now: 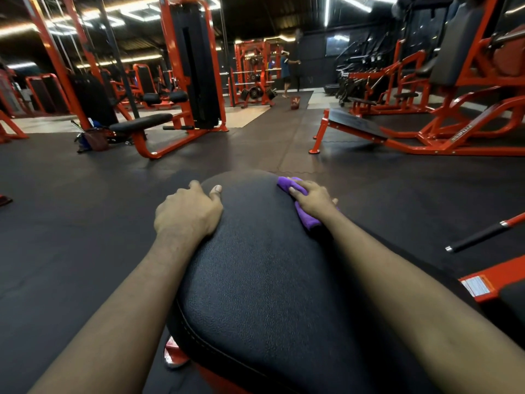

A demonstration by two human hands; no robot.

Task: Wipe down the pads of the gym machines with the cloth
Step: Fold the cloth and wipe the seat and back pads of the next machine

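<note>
A long black padded seat [255, 265] of a red-framed machine runs away from me in the middle of the view. My left hand [187, 211] grips the pad's left edge near its far end, thumb on top and fingers curled over the side. My right hand [312, 199] presses a folded purple cloth [305, 217] flat against the pad's far right edge. The cloth shows beyond my fingertips and below my palm.
Black rubber floor surrounds the pad. A black-gripped bar [480, 236] and a red frame piece with a label [483, 284] lie close on the right. Red machines with black pads stand at the back left [159, 123] and right [426, 132]. A person [287, 72] stands far off.
</note>
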